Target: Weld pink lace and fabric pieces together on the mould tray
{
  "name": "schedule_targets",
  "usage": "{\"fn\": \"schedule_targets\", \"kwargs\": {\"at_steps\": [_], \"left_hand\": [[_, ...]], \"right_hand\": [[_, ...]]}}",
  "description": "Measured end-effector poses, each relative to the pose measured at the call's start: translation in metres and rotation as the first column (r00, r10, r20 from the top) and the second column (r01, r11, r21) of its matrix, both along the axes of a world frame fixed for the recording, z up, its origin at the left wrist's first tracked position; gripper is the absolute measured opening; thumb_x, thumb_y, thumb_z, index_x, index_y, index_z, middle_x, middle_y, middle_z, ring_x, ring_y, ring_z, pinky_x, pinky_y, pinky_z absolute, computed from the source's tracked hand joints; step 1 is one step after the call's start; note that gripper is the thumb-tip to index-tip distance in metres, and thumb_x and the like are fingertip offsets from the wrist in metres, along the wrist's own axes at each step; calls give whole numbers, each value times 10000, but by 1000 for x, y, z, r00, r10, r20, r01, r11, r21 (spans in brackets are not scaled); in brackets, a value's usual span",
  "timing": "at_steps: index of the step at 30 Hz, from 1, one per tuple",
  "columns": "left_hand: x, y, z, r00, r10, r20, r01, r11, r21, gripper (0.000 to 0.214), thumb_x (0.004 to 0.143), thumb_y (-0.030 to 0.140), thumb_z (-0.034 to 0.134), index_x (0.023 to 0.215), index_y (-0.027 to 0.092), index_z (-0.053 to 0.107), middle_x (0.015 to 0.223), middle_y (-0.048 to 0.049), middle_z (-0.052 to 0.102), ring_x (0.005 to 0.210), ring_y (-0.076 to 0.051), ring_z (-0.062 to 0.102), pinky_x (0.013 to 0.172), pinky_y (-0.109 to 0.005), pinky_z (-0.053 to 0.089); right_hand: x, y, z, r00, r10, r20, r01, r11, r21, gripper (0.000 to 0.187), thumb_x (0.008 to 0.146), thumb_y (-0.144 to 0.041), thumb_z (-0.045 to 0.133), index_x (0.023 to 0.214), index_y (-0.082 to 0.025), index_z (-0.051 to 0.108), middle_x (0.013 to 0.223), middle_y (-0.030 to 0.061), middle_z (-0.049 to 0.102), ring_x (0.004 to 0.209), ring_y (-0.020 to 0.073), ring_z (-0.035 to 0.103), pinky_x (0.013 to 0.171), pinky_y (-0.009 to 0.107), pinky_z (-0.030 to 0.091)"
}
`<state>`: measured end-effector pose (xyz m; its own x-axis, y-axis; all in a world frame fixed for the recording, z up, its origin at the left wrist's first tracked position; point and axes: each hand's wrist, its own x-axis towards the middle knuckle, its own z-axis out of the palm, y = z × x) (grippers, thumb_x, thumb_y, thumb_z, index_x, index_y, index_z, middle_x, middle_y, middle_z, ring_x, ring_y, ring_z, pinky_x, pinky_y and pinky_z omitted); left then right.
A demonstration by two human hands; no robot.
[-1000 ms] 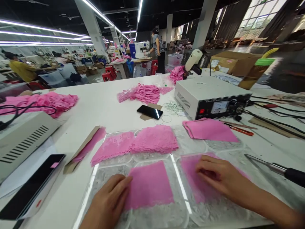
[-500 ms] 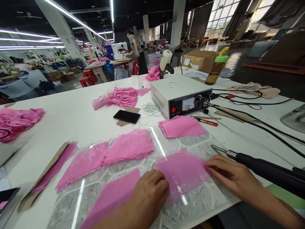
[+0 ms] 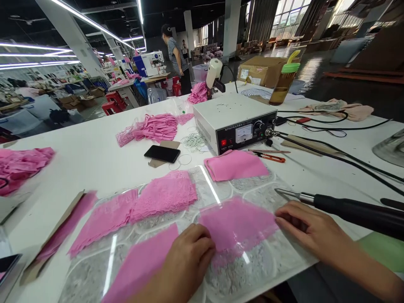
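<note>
- Right hand [image 3: 307, 225]: fingertips together at the right corner of the sheer pink piece [image 3: 236, 221]; cannot tell whether gripping
- Left hand [image 3: 192, 252]: curled at its left edge, grip hidden, having crossed from the other pink piece [image 3: 147, 259]; both hands now serve one piece
- Sheer pink piece: flat on the glossy mat [image 3: 265, 269], lacy stack [image 3: 166, 191] beyond-left

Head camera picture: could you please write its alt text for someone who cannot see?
A person's left hand and right hand are at opposite sides of a thin pink cloth on a patterned mat. Beyond are pink lace stacks, a folded pink cloth, a phone and a control box.
</note>
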<state>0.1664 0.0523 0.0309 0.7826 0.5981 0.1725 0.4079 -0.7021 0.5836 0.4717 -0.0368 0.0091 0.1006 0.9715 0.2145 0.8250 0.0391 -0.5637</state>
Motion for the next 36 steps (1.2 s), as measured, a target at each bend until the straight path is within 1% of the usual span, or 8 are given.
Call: {"fn": "schedule_targets", "kwargs": {"at_steps": [5,10,16,20,24,27,30,36], "left_hand": [[3,-4,6,999,43,-27,-45,996,-78,140,833,68,626,844,183,704,902,-36,656,808,-156,626,703,-232,526],[3,-4,12,998,55,-33,-57,996,-70,146,839,68,603,857,177,698,887,-40,660,797,-153,622,701,-233,520],[-1,-11,19,1000,-23,15,21,993,112,167,940,142,488,899,165,648,923,-76,637,814,-162,603,711,-265,528],[-3,-16,13,998,-57,-11,58,970,238,138,919,92,491,911,149,617,950,-93,636,825,-180,598,717,-301,527],[-3,-16,5,990,-142,-12,136,923,360,140,888,35,489,922,124,592,961,-109,644,833,-193,601,711,-318,511],[-3,-15,2,983,-182,-20,175,897,406,164,872,3,475,925,113,584,918,-107,646,796,-182,601,684,-301,497],[-3,-13,1,983,-183,-21,174,884,435,180,881,5,447,925,114,583,863,-95,636,767,-172,601,670,-291,489],[-3,-8,-5,974,-226,15,187,837,514,166,899,43,454,888,132,594,793,-74,638,706,-154,600,632,-270,485]], "right_hand": [[0,5,-2,999,-17,35,17,1000,-6,453,895,-613,431,697,-244,603,657,1,609,513,142,562,466,254,457],[2,9,-2,999,-41,-6,41,999,-26,448,858,-609,435,649,-251,605,619,-8,607,487,141,557,439,248,461],[-2,11,2,999,-16,-39,13,997,-77,314,846,-459,450,635,-254,560,592,-7,587,460,137,535,409,244,434],[-4,10,-1,1000,-8,2,8,997,-82,234,834,-364,470,635,-252,523,597,-2,570,462,142,521,412,255,416],[-5,9,-5,1000,-6,29,8,997,-73,208,855,-318,470,662,-248,501,622,-3,561,486,146,519,445,268,406],[-5,9,-7,999,-3,32,6,997,-74,188,844,-325,494,673,-246,499,628,-10,557,496,143,515,448,262,398],[-7,10,-7,1000,-11,28,13,998,-58,179,825,-313,494,660,-242,496,619,-12,550,491,141,502,441,258,386],[-12,13,4,999,-34,7,34,998,-55,187,824,-279,485,645,-229,510,617,-7,549,510,144,501,467,268,370]]}}
